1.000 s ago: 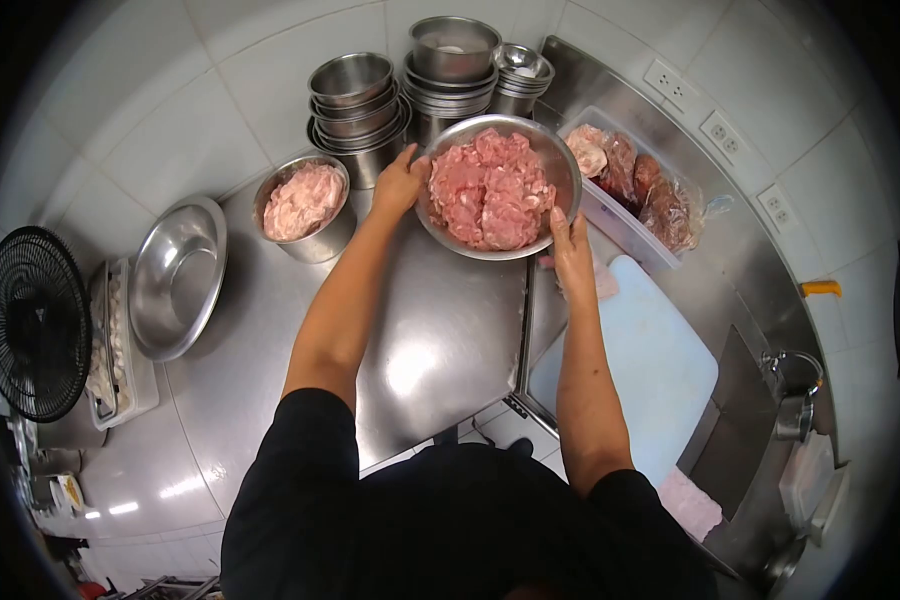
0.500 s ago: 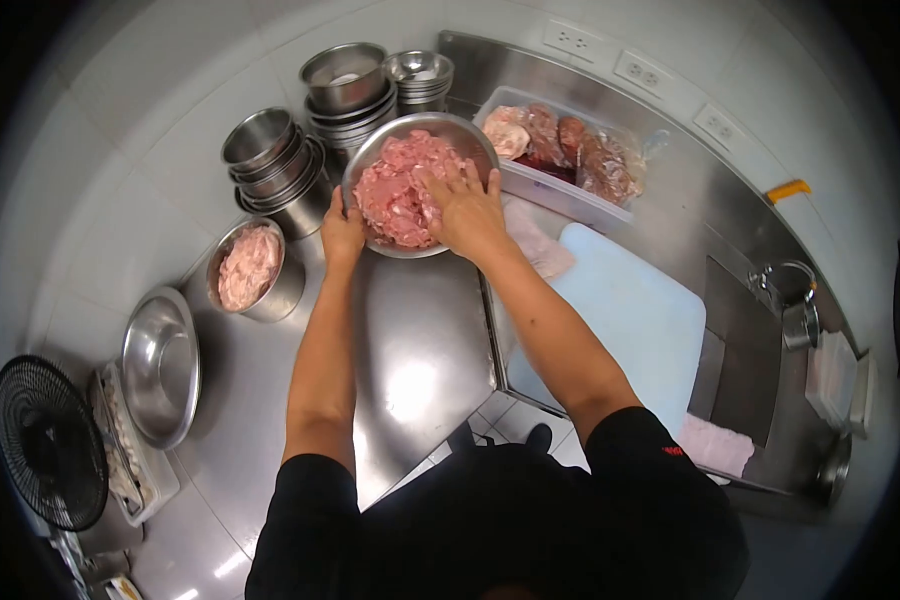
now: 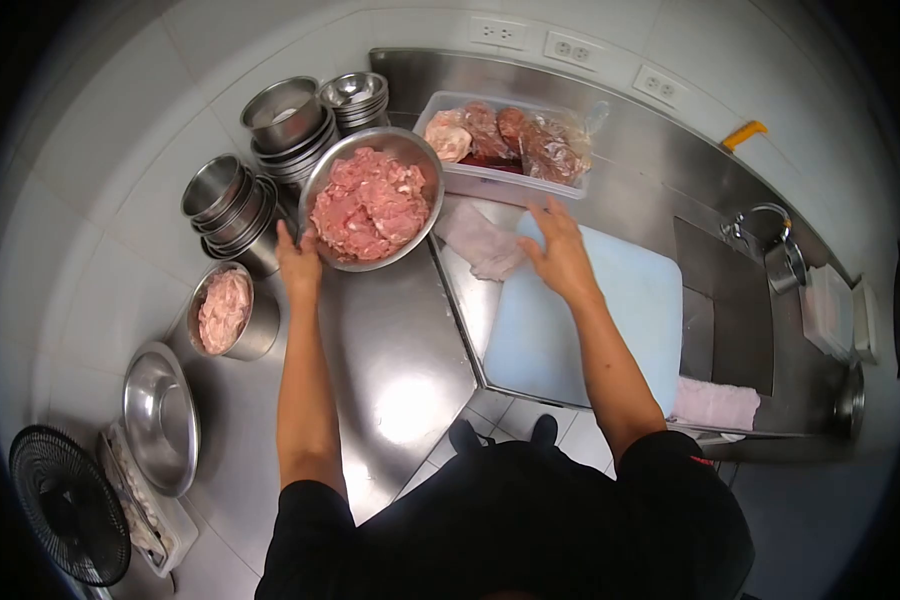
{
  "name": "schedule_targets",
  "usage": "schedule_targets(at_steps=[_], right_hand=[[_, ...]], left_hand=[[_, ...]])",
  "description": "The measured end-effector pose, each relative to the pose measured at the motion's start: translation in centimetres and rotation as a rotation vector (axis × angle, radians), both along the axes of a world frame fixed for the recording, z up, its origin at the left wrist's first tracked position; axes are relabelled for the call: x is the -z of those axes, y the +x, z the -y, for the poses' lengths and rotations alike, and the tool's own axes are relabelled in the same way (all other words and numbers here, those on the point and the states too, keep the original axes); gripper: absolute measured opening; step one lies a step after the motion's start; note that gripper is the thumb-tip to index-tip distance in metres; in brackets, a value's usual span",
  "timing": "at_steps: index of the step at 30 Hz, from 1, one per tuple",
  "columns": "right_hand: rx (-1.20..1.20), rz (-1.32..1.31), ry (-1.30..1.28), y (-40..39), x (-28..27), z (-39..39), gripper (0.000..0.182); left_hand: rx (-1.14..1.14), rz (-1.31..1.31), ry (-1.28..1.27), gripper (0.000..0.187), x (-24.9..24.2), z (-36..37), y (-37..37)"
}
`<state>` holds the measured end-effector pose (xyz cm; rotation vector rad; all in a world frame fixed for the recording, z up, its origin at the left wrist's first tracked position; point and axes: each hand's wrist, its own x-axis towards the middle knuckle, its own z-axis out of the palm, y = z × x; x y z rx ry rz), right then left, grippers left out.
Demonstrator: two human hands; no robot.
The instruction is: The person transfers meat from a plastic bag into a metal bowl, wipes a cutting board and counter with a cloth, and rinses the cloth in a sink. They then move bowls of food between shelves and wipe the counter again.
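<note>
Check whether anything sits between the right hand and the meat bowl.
A pale cloth lies on the counter between the right hand and the meat bowl. Nothing else blocks it. The left hand grips the bowl's rim.

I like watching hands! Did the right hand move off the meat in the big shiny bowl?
Yes. The right hand left the pink meat in the big round steel bowl and went right, now over the pale blue cutting board.

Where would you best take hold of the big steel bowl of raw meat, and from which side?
Probably by the bowl's thin rolled rim, at two opposite points, near-left and right. The left hand already touches the near-left edge; the right side is open, while stacked bowls crowd the far side. Its round wall gives no other grip.
</note>
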<state>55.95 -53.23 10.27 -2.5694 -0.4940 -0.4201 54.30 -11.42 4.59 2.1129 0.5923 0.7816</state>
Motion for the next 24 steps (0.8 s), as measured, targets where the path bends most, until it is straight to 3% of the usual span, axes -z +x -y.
schedule_targets(at_steps=[1,4,7,10,11,13,21,24], right_hand=[[0.049,-0.009,0.012,-0.7,0.4,2.0,0.057],[0.217,-0.054,-0.021,-2.4,2.2,8.5,0.057],[0.365,-0.189,-0.124,-3.4,4.1,14.6,0.060],[0.351,-0.589,-0.175,-3.7,4.5,18.5,0.066],[0.345,-0.586,-0.228,-4.0,4.6,18.7,0.069],[0.322,-0.576,-0.341,-4.6,4.5,18.1,0.075],[0.269,-0.722,-0.351,-4.3,3.3,17.4,0.085],[0.253,-0.724,-0.357,-4.5,2.9,17.6,0.084]], left_hand=[[-0.063,0.091,0.279,0.064,0.6,-0.1,0.2],[-0.062,0.408,0.504,0.053,-6.4,4.8,-0.9],[0.295,0.462,0.396,0.043,-11.5,11.3,0.0],[0.714,0.193,0.193,0.038,-12.8,19.0,2.5],[0.817,0.067,0.163,0.040,-12.9,21.4,3.7],[0.879,0.175,0.451,0.050,-11.1,25.3,8.0],[0.702,0.050,0.730,0.086,-10.6,40.2,22.8],[0.626,-0.237,0.764,0.092,-9.9,44.0,25.0]])
